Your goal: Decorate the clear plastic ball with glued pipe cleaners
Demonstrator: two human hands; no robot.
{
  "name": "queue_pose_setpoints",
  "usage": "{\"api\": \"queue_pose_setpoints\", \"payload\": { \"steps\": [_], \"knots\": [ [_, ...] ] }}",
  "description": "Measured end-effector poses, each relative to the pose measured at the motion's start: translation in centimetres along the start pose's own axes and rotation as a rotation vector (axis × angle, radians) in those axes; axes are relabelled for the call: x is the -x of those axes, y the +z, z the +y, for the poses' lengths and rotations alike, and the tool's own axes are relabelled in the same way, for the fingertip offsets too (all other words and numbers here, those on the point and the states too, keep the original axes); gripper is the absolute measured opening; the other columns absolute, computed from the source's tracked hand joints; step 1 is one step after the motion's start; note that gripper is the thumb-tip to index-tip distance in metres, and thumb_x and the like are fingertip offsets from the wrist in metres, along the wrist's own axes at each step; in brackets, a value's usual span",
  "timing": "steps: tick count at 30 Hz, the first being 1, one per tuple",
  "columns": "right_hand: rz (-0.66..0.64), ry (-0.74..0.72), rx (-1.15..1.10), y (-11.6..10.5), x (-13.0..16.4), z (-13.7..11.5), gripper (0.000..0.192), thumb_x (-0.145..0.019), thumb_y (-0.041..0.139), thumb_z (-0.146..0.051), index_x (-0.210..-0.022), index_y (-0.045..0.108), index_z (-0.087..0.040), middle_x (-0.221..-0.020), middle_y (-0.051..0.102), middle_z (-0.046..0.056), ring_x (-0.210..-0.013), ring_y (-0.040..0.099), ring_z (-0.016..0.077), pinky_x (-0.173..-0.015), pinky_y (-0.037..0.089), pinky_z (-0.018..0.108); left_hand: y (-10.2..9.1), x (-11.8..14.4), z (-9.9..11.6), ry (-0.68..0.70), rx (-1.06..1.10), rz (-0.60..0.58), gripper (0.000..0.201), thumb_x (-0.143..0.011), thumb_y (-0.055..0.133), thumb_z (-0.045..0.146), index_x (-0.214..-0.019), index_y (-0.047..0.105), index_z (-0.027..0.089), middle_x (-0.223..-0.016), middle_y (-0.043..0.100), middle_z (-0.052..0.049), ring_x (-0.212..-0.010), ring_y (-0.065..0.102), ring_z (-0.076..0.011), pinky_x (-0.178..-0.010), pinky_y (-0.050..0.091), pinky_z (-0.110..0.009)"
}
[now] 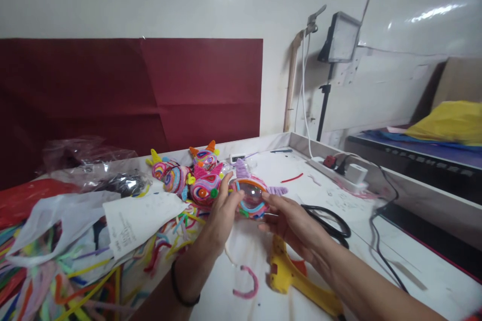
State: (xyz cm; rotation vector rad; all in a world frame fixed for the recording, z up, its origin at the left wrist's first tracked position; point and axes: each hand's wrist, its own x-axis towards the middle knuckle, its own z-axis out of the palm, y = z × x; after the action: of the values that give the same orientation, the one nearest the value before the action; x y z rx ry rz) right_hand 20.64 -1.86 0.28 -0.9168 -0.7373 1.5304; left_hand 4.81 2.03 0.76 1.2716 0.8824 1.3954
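Observation:
Between my hands is a pipe-cleaner fish (253,213), a clear rounded plastic body partly wrapped in coloured fuzzy strips with purple fins. My left hand (222,210) grips its left side with thumb and fingers. My right hand (288,218) pinches its right side near the purple tail. Just left of it are other finished-looking pipe-cleaner fish (205,188) in pink, orange and blue swirls. A yellow glue gun (289,276) lies below my right hand, beside a curved pink pipe-cleaner piece (246,283). Black-handled scissors (335,225) rest to the right, partly behind my right wrist.
Loose pipe cleaners (75,276) and plastic bags (68,210) heap up on the left, with a white paper packet (143,218) on top. A power strip (339,173) with cables runs along the right edge. A lamp (341,37) stands behind the table.

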Motion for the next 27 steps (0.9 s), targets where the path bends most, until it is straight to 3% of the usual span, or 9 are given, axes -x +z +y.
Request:
{"api": "queue_pose_setpoints", "payload": {
  "steps": [7, 13, 18, 22, 27],
  "knots": [
    [0.008, 0.005, -0.014, -0.3, -0.2, 0.1, 0.025, -0.081, 0.079, -0.034, -0.094, 0.068, -0.016, -0.072, 0.070, 0.000, -0.061, 0.067, 0.0129, -0.059, 0.059, 0.024, 0.0, -0.2, -0.2, -0.071, -0.082, -0.020, 0.040, -0.080, 0.069, 0.040, -0.116, 0.062, 0.025, -0.109, 0.067, -0.009, -0.102, 0.065, -0.0265, -0.082, 0.053, -0.035],
    [0.029, 0.011, -0.055, 0.1, 0.1, -0.2, 0.024, -0.075, 0.083, -0.031, -0.088, 0.069, -0.016, -0.065, 0.070, -0.003, -0.055, 0.066, 0.0117, -0.057, 0.059, 0.024, 0.5, 0.2, 0.6, -0.167, 0.001, -0.110, 0.049, -0.079, 0.069, 0.044, -0.122, 0.055, 0.027, -0.094, 0.066, -0.003, -0.079, 0.067, -0.0206, -0.068, 0.053, -0.031],
    [0.030, 0.039, -0.070, 0.0, 0.3, -0.1, 0.019, -0.080, 0.077, -0.030, -0.089, 0.072, -0.014, -0.068, 0.074, 0.002, -0.056, 0.068, 0.0122, -0.057, 0.059, 0.023, 0.9, 0.5, 0.9, -0.251, 0.159, -0.181, 0.053, -0.077, 0.073, 0.043, -0.122, 0.050, 0.028, -0.095, 0.068, -0.001, -0.082, 0.068, -0.0187, -0.068, 0.052, -0.028],
    [0.002, 0.048, -0.052, -0.6, 0.2, 0.1, 0.021, -0.078, 0.080, -0.032, -0.088, 0.072, -0.015, -0.074, 0.076, 0.003, -0.062, 0.069, 0.0138, -0.055, 0.058, 0.022, 1.0, 0.5, 0.6, -0.276, 0.276, -0.204, 0.055, -0.077, 0.076, 0.043, -0.123, 0.049, 0.031, -0.104, 0.067, -0.001, -0.086, 0.069, -0.0191, -0.073, 0.055, -0.032],
    [-0.014, 0.040, -0.024, -1.2, 0.1, 0.3, 0.026, -0.078, 0.081, -0.035, -0.093, 0.074, -0.015, -0.087, 0.078, 0.006, -0.069, 0.069, 0.0137, -0.056, 0.058, 0.022, 1.2, 0.6, 0.6, -0.292, 0.337, -0.211, 0.056, -0.076, 0.078, 0.040, -0.123, 0.050, 0.030, -0.100, 0.067, 0.000, -0.085, 0.069, -0.0194, -0.075, 0.057, -0.035]
  ]
}}
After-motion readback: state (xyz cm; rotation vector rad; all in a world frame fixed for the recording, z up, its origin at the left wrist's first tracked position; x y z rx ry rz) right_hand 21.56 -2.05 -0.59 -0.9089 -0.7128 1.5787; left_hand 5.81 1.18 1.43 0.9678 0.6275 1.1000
